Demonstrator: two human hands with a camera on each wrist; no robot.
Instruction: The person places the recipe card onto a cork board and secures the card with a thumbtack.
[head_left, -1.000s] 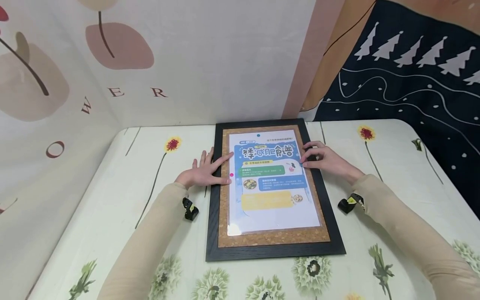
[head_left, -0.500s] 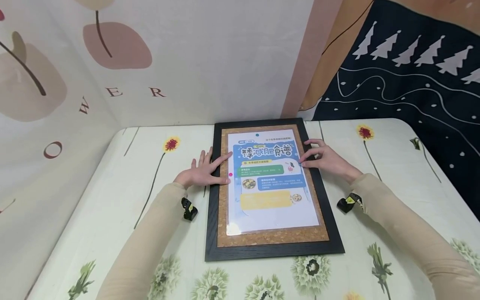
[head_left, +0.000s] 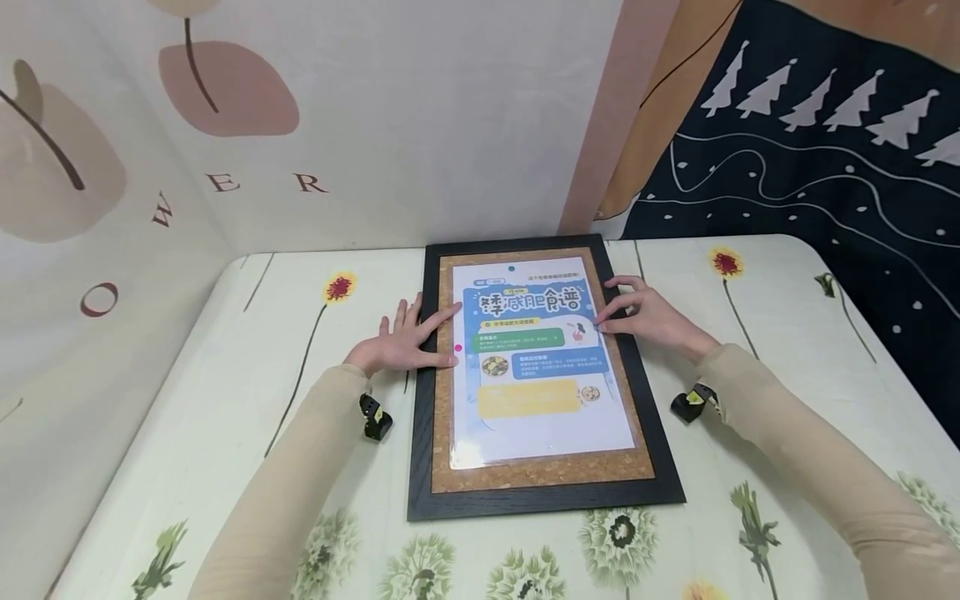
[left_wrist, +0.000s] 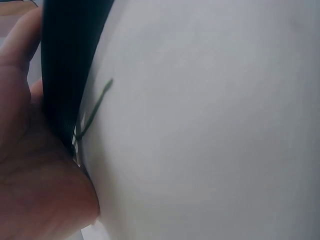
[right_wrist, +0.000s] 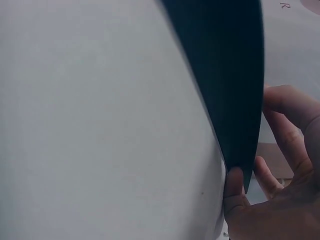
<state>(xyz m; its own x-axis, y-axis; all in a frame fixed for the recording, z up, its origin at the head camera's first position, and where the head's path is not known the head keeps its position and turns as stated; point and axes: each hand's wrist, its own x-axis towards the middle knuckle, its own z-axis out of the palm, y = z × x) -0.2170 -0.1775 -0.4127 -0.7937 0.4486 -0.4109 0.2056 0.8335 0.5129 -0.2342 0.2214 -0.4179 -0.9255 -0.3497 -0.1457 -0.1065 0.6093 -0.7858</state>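
Observation:
A black-framed cork board (head_left: 525,502) lies flat on the table, bearing a printed sheet (head_left: 555,437) in a clear sleeve. Teal (head_left: 512,268) and pink (head_left: 458,347) pushpin heads show at the sheet's top and left edges. My left hand (head_left: 401,343) spreads over the board's left side, thumb and forefinger touching the sheet's left edge. Across from it, my right hand (head_left: 651,318) reaches over the frame, thumb and forefinger pinching a small blue pushpin at the sheet's right edge; the fingers mostly hide it. Both wrist views show the frame's dark side (left_wrist: 72,60) beside each hand.
The table (head_left: 225,467) has a flower-printed cover. Behind the board rises a pale printed cloth wall (head_left: 420,125), with a dark hanging cloth (head_left: 795,192) patterned with white trees at the right. A small black camera (head_left: 375,419) sits at the left wrist.
The whole scene shifts slightly left in the head view. Both hands keep their places on the board and sheet.

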